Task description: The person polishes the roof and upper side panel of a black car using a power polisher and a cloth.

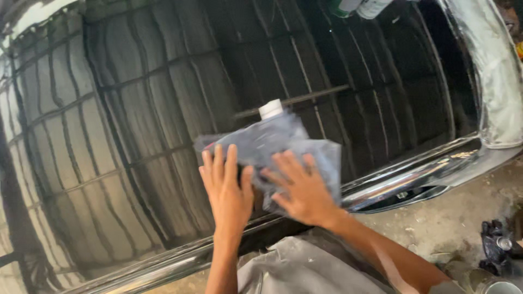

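Against the dark, glossy car panel (pixel 136 136), which mirrors a barred grille in wavy lines, both hands press a blue-grey cloth (pixel 283 144) flat to the surface. The left hand (pixel 229 188) lies open, fingers spread and pointing up, its fingertips on the lower left edge of the cloth; it grips nothing, only pushes. The right hand (pixel 302 188) is likewise open and splayed, palm down on the cloth's middle and lower part, pinning it rather than clutching it. A small white cap (pixel 271 108) shows just above the cloth's top edge; it may belong to a bottle behind or inside the fold, though the view is too blurred to be sure. Below the hands runs a chrome trim strip (pixel 414 177), and beyond it a gritty concrete floor (pixel 452 218) with a black crumpled rag or bag (pixel 498 250) near the right edge. The risk, as I judge it, lies in the loose hold: with neither hand closed on the cloth, it could slide off the slick panel and drop onto the dusty floor, picking up grit that would scratch the paint. Uneven pressure from the spread fingers might also leave streaks.
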